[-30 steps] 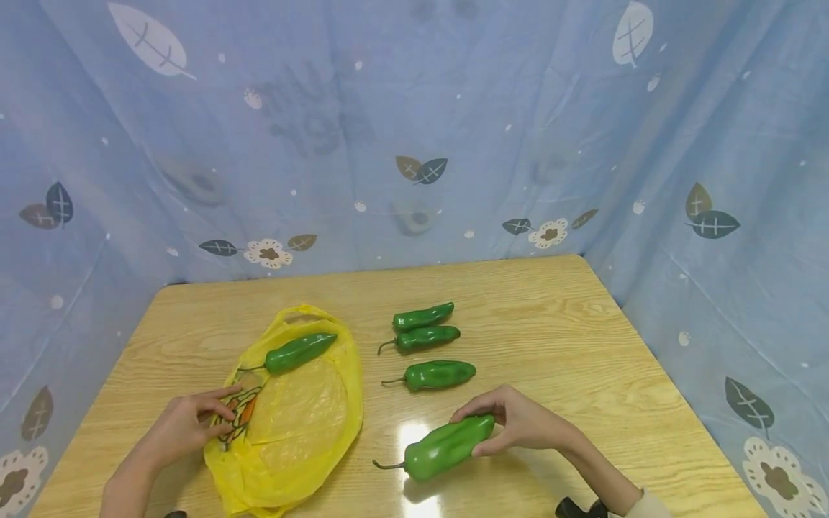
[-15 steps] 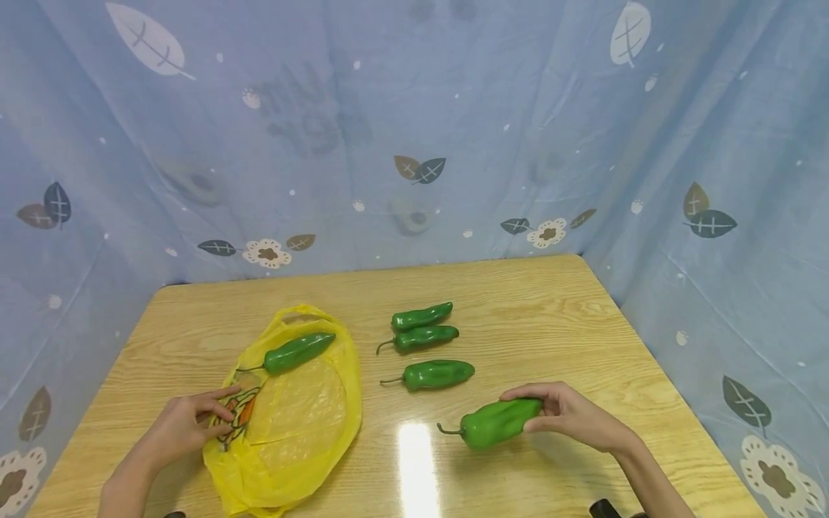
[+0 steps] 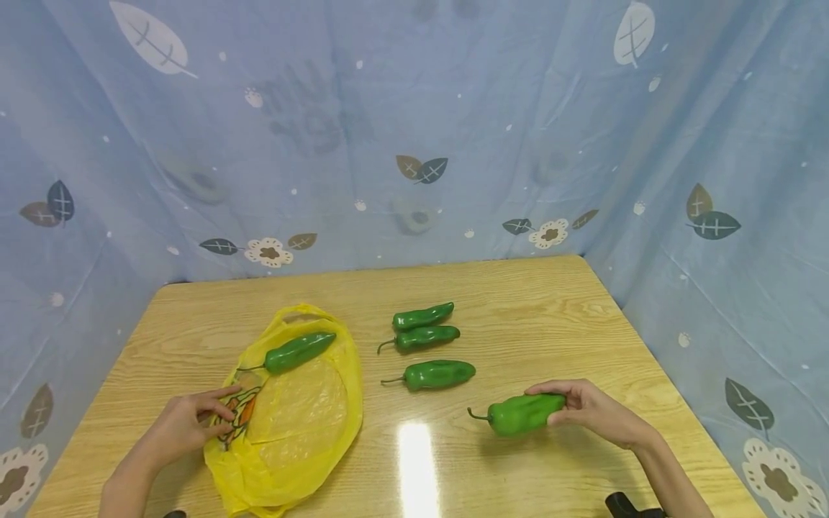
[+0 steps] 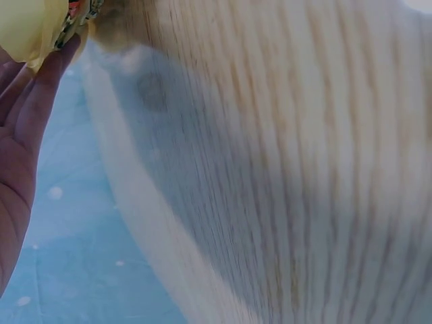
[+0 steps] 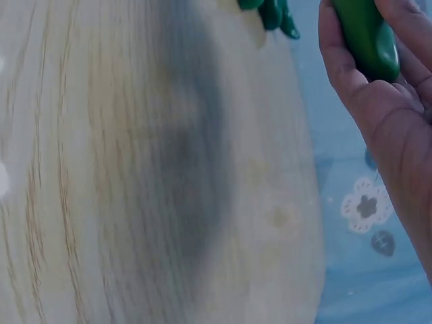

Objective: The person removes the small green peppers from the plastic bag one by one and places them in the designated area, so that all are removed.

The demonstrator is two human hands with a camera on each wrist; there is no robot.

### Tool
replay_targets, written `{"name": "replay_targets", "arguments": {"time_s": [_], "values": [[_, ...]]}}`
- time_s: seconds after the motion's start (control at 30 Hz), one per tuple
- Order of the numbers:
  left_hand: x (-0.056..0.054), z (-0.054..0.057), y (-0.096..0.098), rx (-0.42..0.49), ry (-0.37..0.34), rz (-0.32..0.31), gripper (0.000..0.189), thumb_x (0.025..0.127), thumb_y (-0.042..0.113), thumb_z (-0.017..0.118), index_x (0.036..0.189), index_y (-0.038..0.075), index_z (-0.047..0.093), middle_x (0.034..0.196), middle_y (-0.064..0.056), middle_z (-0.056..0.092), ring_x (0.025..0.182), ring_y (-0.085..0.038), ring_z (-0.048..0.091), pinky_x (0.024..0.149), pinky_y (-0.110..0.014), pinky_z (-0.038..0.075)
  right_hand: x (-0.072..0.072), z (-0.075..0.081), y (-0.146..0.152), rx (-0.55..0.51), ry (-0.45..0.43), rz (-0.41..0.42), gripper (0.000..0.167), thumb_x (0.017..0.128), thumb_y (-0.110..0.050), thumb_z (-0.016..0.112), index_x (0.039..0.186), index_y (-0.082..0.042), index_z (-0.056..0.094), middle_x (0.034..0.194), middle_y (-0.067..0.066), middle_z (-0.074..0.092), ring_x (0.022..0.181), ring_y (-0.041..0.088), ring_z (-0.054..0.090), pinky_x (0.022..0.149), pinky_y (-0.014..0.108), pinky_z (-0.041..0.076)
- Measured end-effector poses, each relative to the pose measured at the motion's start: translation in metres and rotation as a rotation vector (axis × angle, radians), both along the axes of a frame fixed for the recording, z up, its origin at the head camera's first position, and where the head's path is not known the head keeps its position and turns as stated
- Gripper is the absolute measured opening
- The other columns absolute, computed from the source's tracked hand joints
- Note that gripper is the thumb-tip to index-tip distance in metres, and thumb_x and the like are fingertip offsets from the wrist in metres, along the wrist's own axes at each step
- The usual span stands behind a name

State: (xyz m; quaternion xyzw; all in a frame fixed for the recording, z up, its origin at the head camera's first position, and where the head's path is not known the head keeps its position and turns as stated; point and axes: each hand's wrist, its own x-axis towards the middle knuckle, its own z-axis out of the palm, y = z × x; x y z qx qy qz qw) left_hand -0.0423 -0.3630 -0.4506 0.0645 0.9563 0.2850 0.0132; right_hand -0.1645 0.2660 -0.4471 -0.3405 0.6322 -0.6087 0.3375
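My right hand point(image 3: 589, 414) grips the tip end of a green pepper point(image 3: 521, 415) and holds it just over the table on the right side, its stem pointing left. In the right wrist view the fingers and thumb lie around this pepper point(image 5: 368, 40). At the left, my left hand point(image 3: 188, 424) pinches the printed edge of a yellow plastic bag point(image 3: 298, 417). The left wrist view shows the fingertips at the bag point(image 4: 20, 30). Another green pepper point(image 3: 299, 352) lies on the bag's upper part, stem to the left.
Three green peppers lie in the middle of the wooden table point(image 3: 531, 316): a far one point(image 3: 424, 316), one close in front of it point(image 3: 427, 338), and a nearer one point(image 3: 440, 375). A blue patterned curtain point(image 3: 363, 144) surrounds the table at the back and sides.
My right hand has carried the held pepper to the right and slightly away from me. My left hand, the bag and the lying peppers have stayed in place.
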Motion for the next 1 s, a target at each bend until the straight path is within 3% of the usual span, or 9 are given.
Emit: {"name": "replay_targets", "arguments": {"time_s": [0.27, 0.67, 1.0], "values": [[0.000, 0.000, 0.001, -0.011, 0.006, -0.004, 0.022, 0.071, 0.005, 0.081, 0.080, 0.025, 0.074, 0.121, -0.017, 0.064, 0.107, -0.041, 0.060, 0.076, -0.019, 0.056, -0.019, -0.012, 0.017, 0.014, -0.062, -0.012, 0.043, 0.097, 0.009, 0.045, 0.136, 0.020, 0.033, 0.130, 0.005, 0.058, 0.106, 0.018, 0.063, 0.085, 0.035, 0.056], [0.000, 0.001, 0.000, -0.012, -0.021, 0.005, 0.021, 0.073, 0.006, 0.081, 0.080, 0.024, 0.074, 0.122, -0.017, 0.064, 0.107, -0.039, 0.061, 0.076, -0.020, 0.057, -0.056, -0.018, 0.034, 0.044, -0.102, -0.049, 0.045, 0.097, 0.009, 0.046, 0.139, 0.017, 0.032, 0.127, 0.004, 0.057, 0.108, 0.016, 0.061, 0.087, 0.032, 0.056], [0.001, 0.001, -0.001, 0.002, -0.016, 0.010, 0.022, 0.072, 0.004, 0.080, 0.079, 0.024, 0.073, 0.123, -0.016, 0.064, 0.107, -0.040, 0.060, 0.078, -0.027, 0.058, -0.086, -0.016, 0.040, 0.100, -0.060, -0.111, 0.045, 0.097, 0.005, 0.048, 0.140, 0.012, 0.035, 0.126, -0.001, 0.057, 0.107, 0.013, 0.061, 0.086, 0.031, 0.056]]}}
